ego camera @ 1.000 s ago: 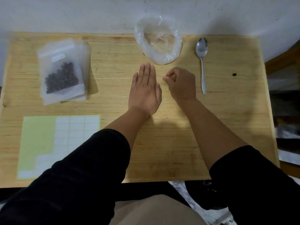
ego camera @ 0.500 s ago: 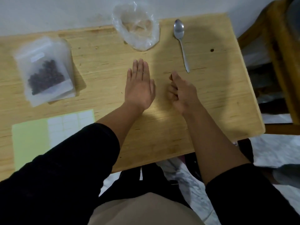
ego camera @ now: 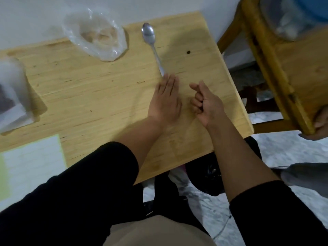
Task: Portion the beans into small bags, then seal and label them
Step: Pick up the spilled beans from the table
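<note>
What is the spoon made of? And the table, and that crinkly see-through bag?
The spoon looks like metal, probably steel: silvery grey with a shine on its bowl. The table looks like pale wood, smooth and matt, with grain lines and small dark knots. The crinkly bag looks like thin clear plastic: it is wrinkled, glints at the folds, and the table shows through.

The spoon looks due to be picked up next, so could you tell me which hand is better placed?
Probably the left hand: its straight fingertips lie at the spoon handle's end. The right hand is curled, farther right.
</note>
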`<action>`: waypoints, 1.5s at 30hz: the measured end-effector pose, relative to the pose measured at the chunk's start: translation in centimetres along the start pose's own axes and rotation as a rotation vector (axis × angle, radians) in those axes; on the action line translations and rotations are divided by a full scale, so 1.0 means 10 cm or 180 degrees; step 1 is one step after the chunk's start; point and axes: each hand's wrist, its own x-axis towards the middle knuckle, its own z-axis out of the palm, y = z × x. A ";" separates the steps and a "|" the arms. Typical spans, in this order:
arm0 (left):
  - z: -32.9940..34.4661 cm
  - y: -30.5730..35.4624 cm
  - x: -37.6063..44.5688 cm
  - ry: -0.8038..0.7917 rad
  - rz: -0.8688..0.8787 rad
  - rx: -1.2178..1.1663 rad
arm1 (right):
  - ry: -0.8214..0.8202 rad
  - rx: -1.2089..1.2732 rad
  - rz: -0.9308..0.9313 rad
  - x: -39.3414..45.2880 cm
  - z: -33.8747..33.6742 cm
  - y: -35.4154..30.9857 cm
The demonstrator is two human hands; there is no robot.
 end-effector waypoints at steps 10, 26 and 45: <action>0.10 0.14 0.60 0.0323 -0.0429 0.0151 | 0.0291 -0.2070 -0.1045 0.71 -0.07 -0.52; 0.08 0.14 0.63 0.0305 -0.0490 -0.0058 | 0.0212 -0.3619 -0.1576 1.27 0.20 -0.68; 0.15 0.12 0.51 0.0345 0.0437 0.0076 | 0.1253 -0.2420 -0.1166 0.39 -0.23 -0.21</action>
